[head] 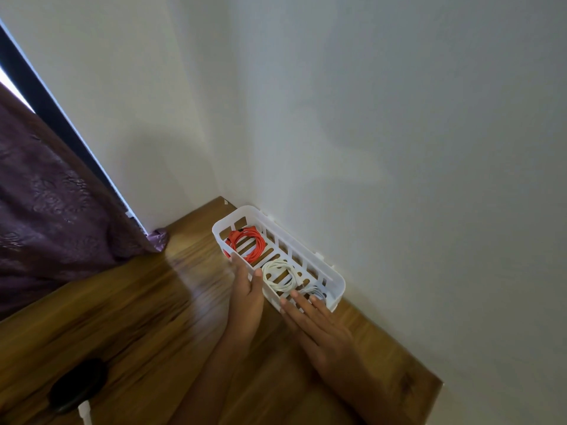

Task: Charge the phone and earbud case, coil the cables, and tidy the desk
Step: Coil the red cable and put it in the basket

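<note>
The white slotted basket [337, 292] stood in the far corner of the desk [138, 317], its long side against the wall [399, 148], judged tucked there to clear the surface. Both hands were open and straight-fingered. The left hand [248, 291] lay flat on the near side and the right hand [319, 325] over the near end. The red coiled cable [248, 243] and white coiled cable [280, 276] lay inside. A third pale coil [314, 292] was partly hidden. A dark blurred object [76, 384] went unidentified.

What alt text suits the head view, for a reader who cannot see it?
The left hand and right hand press straight fingers against the near side of a white slotted basket on a wooden desk. Inside lie a red coiled cable, a white coil and a smaller pale coil. A purple curtain hangs at left.
</note>
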`<state>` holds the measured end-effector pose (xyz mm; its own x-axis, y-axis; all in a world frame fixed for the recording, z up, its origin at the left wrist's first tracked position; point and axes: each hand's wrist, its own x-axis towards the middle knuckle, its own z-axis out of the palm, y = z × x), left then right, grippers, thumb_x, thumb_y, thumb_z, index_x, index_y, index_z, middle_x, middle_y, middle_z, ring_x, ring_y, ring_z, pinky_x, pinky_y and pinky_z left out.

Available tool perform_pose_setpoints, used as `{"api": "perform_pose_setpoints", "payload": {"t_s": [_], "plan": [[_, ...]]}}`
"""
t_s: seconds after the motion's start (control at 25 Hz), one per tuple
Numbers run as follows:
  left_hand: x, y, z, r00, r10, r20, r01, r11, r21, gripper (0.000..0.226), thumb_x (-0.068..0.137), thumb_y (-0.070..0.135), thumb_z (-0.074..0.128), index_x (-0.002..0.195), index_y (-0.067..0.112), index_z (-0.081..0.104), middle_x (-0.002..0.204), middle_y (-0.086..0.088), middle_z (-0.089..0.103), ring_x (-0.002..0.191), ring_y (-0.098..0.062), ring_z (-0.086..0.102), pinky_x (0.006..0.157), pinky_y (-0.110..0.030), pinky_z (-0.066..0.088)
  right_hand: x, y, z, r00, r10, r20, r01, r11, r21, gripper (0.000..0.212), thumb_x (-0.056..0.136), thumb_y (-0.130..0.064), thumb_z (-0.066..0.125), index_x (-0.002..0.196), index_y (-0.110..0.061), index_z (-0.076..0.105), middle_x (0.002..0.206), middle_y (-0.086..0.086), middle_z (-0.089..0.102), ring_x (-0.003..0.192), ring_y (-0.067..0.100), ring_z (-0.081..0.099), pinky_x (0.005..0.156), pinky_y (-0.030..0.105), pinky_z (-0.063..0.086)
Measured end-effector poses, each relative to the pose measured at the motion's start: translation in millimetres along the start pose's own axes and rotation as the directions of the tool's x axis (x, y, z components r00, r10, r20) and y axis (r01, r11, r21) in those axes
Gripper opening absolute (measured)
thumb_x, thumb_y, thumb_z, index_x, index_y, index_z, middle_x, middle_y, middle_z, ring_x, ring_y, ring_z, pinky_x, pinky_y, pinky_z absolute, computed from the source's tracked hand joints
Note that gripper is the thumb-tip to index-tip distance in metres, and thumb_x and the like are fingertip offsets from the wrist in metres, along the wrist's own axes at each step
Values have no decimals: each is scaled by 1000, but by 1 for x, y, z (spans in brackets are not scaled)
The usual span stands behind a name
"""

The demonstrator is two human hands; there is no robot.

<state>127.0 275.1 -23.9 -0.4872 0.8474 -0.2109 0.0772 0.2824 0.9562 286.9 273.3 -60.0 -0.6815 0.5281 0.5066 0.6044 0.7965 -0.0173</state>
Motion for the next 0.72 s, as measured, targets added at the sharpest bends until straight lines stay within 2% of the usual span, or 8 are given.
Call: {"api": "perform_pose_setpoints", "payload": {"t_s": [0.12, 0.2, 0.28, 0.36, 0.44, 0.56, 0.64, 0.72], "plan": [[-2, 2, 3, 1000, 15, -2, -15, 1000, 0, 54, 97, 26, 33, 147, 23, 12, 140, -1, 41, 119, -11, 44, 90, -25, 42, -1, 3, 2, 999, -42, 14, 43, 998, -38, 44, 102, -25, 9, 139, -19, 31, 150, -5, 25, 145, 14, -2, 112, 28, 12], [0, 2, 4, 1000, 10, -6, -10, 1000, 3, 54, 97, 27, 33, 147, 22, 12, 144, -3, 39, 127, -16, 42, 100, -33, 41, 0, 4, 3, 999, -46, 10, 46, 998, -36, 44, 102, -25, 10, 143, -19, 26, 152, -4, 24, 145, 14, -1, 116, 24, 0], [1, 0, 3, 1000, 7, -8, -7, 1000, 11, 54, 98, 28, 33, 147, 22, 12, 145, -4, 38, 131, -21, 40, 103, -34, 40, -1, 5, 6, 999, -40, -3, 40, 999, -18, 43, 102, -26, 12, 137, -18, 35, 148, -3, 34, 145, 12, 1, 117, 24, -5], [-1, -1, 0, 1000, 21, -6, -21, 1000, 22, 54, 98, 27, 34, 147, 24, 12, 143, -3, 39, 129, -20, 42, 97, -28, 42, -3, 3, 9, 998, -47, -42, 46, 999, -22, 40, 101, -27, 18, 133, -17, 39, 141, -1, 39, 144, 12, 1, 117, 25, -5], [-4, -3, -2, 998, 50, -23, -49, 998, 50, 55, 97, 29, 34, 147, 26, 11, 144, -4, 39, 127, -19, 45, 94, -27, 47, -2, 2, 7, 994, -79, -69, 76, 996, -41, 41, 94, -27, 36, 133, -15, 40, 139, 1, 40, 144, 13, 7, 118, 27, 1], [-16, -2, -9, 993, 111, -39, -105, 987, 117, 61, 94, 40, 35, 147, 33, 5, 152, -5, 27, 135, -23, 36, 104, -45, 42, 2, -7, -3, 994, -80, -80, 78, 997, -30, 54, 80, -25, 54, 132, -15, 43, 137, 5, 47, 135, 18, 30, 110, 39, 23], [-33, 0, -15, 987, 162, -23, -158, 980, 123, 64, 90, 49, 34, 146, 35, 7, 153, -4, 25, 137, -23, 33, 106, -48, 39, 4, -18, -9, 992, -51, -118, 51, 999, -2, 48, 88, -26, 56, 133, -15, 43, 138, 7, 48, 133, 21, 34, 108, 41, 25], [-53, 4, -24, 975, 219, -28, -213, 965, 153, 59, 95, 40, 35, 147, 30, 10, 155, -3, 20, 140, -20, 27, 112, -43, 32, 3, -31, -14, 989, -12, -150, 16, 1000, 26, 42, 95, -26, 44, 135, -16, 41, 140, 7, 47, 134, 21, 35, 109, 42, 26]]}}
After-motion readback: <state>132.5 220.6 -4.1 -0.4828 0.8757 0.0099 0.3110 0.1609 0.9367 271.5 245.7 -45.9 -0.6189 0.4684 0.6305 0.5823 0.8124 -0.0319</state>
